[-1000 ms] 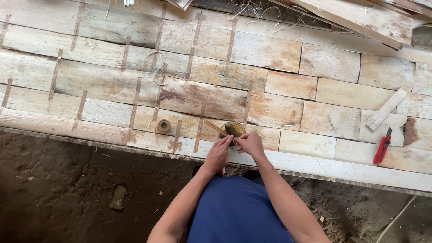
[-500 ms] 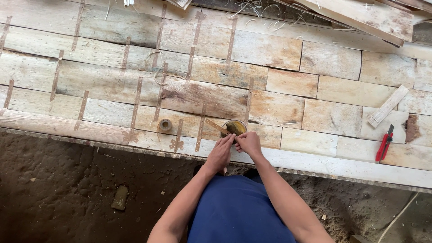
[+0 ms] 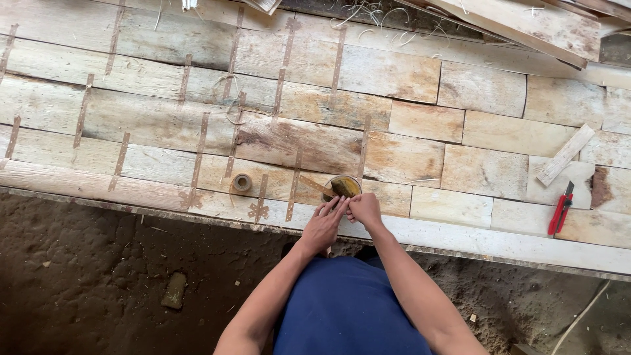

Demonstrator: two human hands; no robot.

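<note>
head view shows my left hand (image 3: 322,227) and right hand (image 3: 365,209) side by side near the middle of the frame, fingers pinched close together over a small strip. i cannot tell what it is. just above them sits a small round bowl (image 3: 342,187) with a sponge, on the taped wood sheet (image 3: 158,125). a tape roll (image 3: 242,182) lies left, red cutters (image 3: 560,210) far right.

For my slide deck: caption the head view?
Both hands meet beside a small container on taped wooden sheets.
</note>
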